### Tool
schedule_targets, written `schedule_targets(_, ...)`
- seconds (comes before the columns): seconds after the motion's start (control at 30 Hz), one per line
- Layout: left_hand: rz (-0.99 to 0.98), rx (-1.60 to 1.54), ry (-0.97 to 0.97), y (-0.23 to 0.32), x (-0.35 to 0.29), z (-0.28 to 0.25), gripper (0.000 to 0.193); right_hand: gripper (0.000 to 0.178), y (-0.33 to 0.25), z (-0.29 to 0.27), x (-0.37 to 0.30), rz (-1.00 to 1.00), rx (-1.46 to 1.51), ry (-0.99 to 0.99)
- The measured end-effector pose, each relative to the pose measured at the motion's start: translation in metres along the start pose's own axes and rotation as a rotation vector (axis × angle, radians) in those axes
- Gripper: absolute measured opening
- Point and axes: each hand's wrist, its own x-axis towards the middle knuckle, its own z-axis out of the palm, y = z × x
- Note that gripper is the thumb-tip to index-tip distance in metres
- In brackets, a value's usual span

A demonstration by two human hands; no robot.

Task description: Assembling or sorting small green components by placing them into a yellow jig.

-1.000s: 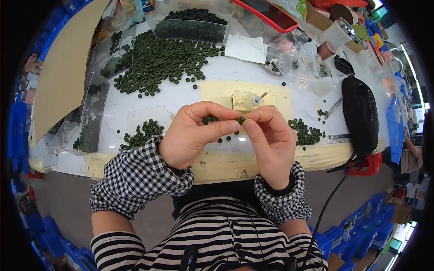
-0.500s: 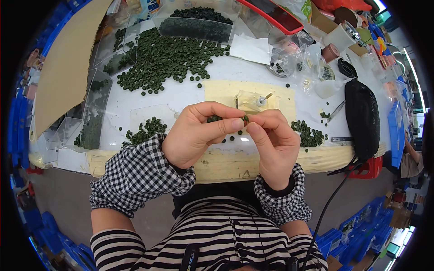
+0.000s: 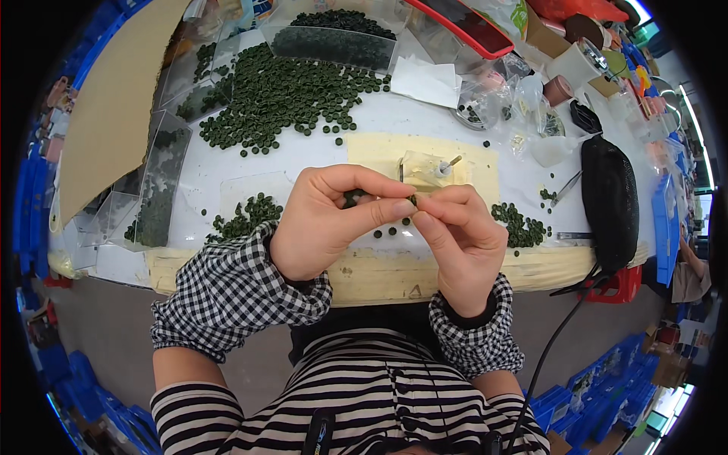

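- Left hand (image 3: pixel 315 224): thumb and forefinger pressed together on a small green piece (image 3: pixel 413 201); more dark green pieces (image 3: pixel 353 199) show within the curl of this hand
- Right hand (image 3: pixel 469 246): thumb and forefinger closed on the same small green piece from the right; remaining fingers bent toward the palm
- Position of the small green piece: between the two sets of fingertips, in front of the near side of the taped block (image 3: pixel 426 167); its finer detail is too small to tell
- Taped block: on a pale yellow sheet (image 3: pixel 479 167), with a thin pin (image 3: pixel 455 161) pointing up to the right
- Loose green discs (image 3: pixel 392 231): a few on the table, just below the hands
- Left pile (image 3: pixel 250 214): green discs beside the left sleeve (image 3: pixel 227 292)
- Right pile (image 3: pixel 522 226): similar discs, right of the right hand
- Large heap (image 3: pixel 280 98): green discs, far left, near a clear tray (image 3: pixel 334 51) of darker ones
- Far right: red-cased phone (image 3: pixel 466 29) and, nearer, tweezers (image 3: pixel 567 187) beside a black mesh pouch (image 3: pixel 609 201)
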Motion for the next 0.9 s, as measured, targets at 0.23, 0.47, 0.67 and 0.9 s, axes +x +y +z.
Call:
schedule_targets(0.23,-0.075,-0.057,0.002,0.0059,0.0017,-0.0031,0.017,0.022,0.0001,0.0004,-0.0012,-0.006,-0.069,0.010)
schedule_targets(0.47,-0.028,-0.001,0.012,0.0055,0.0017,-0.0011,0.017,0.022,0.0007,0.0016,-0.0030,-0.011,-0.083,0.057)
schedule_targets(0.67,-0.007,0.025,0.041,0.0061,0.0021,-0.0004,0.017,0.024,0.0011,0.0037,-0.0015,-0.064,-0.131,0.033)
schedule_targets(0.9,0.000,0.110,0.059,0.0070,0.0010,0.0007,0.015,0.026,0.0018,0.0026,-0.0009,-0.112,-0.196,0.034)
